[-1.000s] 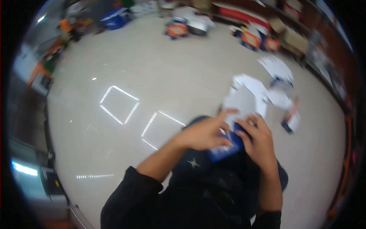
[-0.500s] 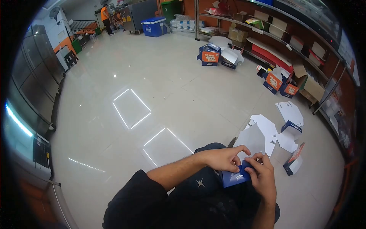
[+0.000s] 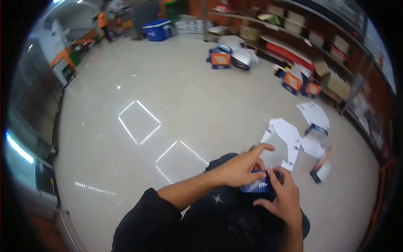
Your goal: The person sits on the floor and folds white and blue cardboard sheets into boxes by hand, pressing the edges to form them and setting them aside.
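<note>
The blue carton (image 3: 257, 186) sits over the lap (image 3: 218, 203), with the left hand (image 3: 237, 170) and right hand (image 3: 286, 200) fingers closed on it. Uneven pressing could crease a flap or drop it to the floor (image 3: 189, 96).

L sleeve (image 3: 145, 220): black, long, bunched at abt the elbow, lower left of frame.
L forearm (image 3: 189, 189): bare from sleeve edge to wrist.
Left hand (image 3: 239, 168): bare, low centre.
Right hand (image 3: 284, 201): bare, lower right of centre.
R forearm (image 3: 291, 235): bare down to bottom edge.
Clothing (image 3: 239, 229): dark fabric w/ faint pattern, bottom centre.
Marking (image 3: 217, 198): small white star shape on the dark fabric.
</note>
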`<control>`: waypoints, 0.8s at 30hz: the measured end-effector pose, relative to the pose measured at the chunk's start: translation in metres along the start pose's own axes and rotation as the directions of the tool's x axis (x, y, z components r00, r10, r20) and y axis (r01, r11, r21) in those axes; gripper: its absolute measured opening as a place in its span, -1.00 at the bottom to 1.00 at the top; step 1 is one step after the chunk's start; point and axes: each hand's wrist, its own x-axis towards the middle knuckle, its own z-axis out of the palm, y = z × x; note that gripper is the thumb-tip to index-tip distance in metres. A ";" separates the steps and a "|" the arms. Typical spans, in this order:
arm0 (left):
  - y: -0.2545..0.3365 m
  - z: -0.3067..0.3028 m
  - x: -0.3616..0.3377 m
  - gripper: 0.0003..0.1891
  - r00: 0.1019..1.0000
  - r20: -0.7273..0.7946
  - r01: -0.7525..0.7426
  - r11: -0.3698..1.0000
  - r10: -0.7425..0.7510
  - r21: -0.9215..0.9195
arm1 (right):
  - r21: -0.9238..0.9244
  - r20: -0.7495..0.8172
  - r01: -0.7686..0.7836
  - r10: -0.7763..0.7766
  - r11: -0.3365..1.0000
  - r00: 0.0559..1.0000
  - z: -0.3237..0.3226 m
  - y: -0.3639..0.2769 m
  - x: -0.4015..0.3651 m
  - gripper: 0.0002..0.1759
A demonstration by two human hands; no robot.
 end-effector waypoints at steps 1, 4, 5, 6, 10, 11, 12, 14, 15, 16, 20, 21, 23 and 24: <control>0.005 0.004 0.003 -0.28 0.999 -0.014 -0.031 0.999 0.031 0.023 | -0.012 -0.007 -0.061 0.061 0.998 0.998 0.002 0.003 -0.004 -0.23; 0.005 0.027 0.010 -0.33 0.998 -0.049 -0.045 0.999 0.046 0.023 | -0.034 -0.050 -0.042 0.041 0.999 0.998 0.000 0.027 -0.023 -0.19; 0.011 0.033 0.012 -0.36 0.998 -0.054 -0.013 0.999 0.015 0.035 | -0.031 -0.062 -0.065 0.063 0.997 0.996 -0.002 0.030 -0.029 -0.21; 0.009 0.040 0.016 -0.41 0.995 -0.070 -0.068 0.988 0.078 0.136 | -0.051 -0.074 -0.155 0.151 0.987 0.986 -0.004 0.035 -0.037 -0.21; -0.027 0.058 0.035 -0.52 0.947 -0.150 -0.242 0.938 0.284 0.250 | -0.026 -0.226 -0.330 0.316 0.944 0.922 -0.006 0.070 -0.076 -0.24; -0.041 0.057 0.038 -0.53 0.937 -0.191 -0.242 0.937 0.294 0.253 | -0.016 -0.297 -0.390 0.368 0.921 0.881 -0.002 0.080 -0.086 -0.25; -0.050 0.056 0.043 -0.59 0.926 -0.225 -0.232 0.927 0.303 0.294 | 0.019 -0.319 -0.477 0.457 0.879 0.830 -0.003 0.090 -0.099 -0.26; -0.076 0.051 0.055 -0.61 0.925 -0.235 -0.209 0.918 0.297 0.338 | 0.028 -0.420 -0.533 0.494 0.846 0.761 -0.005 0.115 -0.123 -0.26; -0.090 0.049 0.061 -0.63 0.920 -0.259 -0.179 0.902 0.295 0.393 | 0.047 -0.515 -0.570 0.509 0.820 0.690 -0.006 0.128 -0.132 -0.26; -0.104 0.050 0.067 -0.70 0.924 -0.277 -0.141 0.908 0.264 0.393 | 0.047 -0.511 -0.571 0.511 0.820 0.691 -0.009 0.140 -0.140 -0.26; -0.172 0.063 0.097 -0.68 0.949 -0.255 0.102 0.943 -0.188 -0.316 | 0.068 -0.696 -0.701 0.537 0.710 0.477 -0.023 0.192 -0.155 -0.27; -0.188 0.068 0.106 -0.65 0.923 -0.148 0.171 0.724 -0.354 -0.668 | 0.073 -0.757 -0.703 0.498 0.708 0.423 -0.026 0.206 -0.153 -0.27; -0.208 0.077 0.125 -0.63 0.888 0.009 0.205 0.378 -0.460 -0.903 | -0.017 -0.783 -0.686 0.417 0.728 0.462 -0.031 0.235 -0.137 -0.29; -0.212 0.084 0.139 -0.62 0.864 0.042 0.250 0.356 -0.501 -0.900 | -0.042 -0.800 -0.676 0.381 0.735 0.463 -0.033 0.250 -0.125 -0.31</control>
